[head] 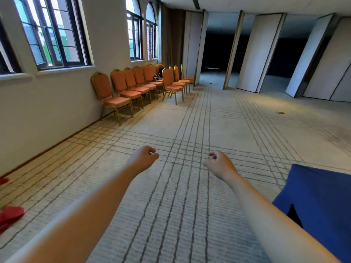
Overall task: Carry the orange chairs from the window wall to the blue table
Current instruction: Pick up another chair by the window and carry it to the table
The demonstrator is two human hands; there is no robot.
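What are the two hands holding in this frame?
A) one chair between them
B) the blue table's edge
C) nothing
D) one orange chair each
C: the left hand and right hand are loosely curled and empty above the carpet; the chairs stand along the window wall.

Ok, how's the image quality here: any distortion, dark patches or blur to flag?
Head view: strong wide-angle bend, windows and wall panels lean. Head view: daylight lights the chairs and carpet evenly; the openings past the panels are near black. Head view: left hand and right hand sharp, blue table cut by the frame edge.
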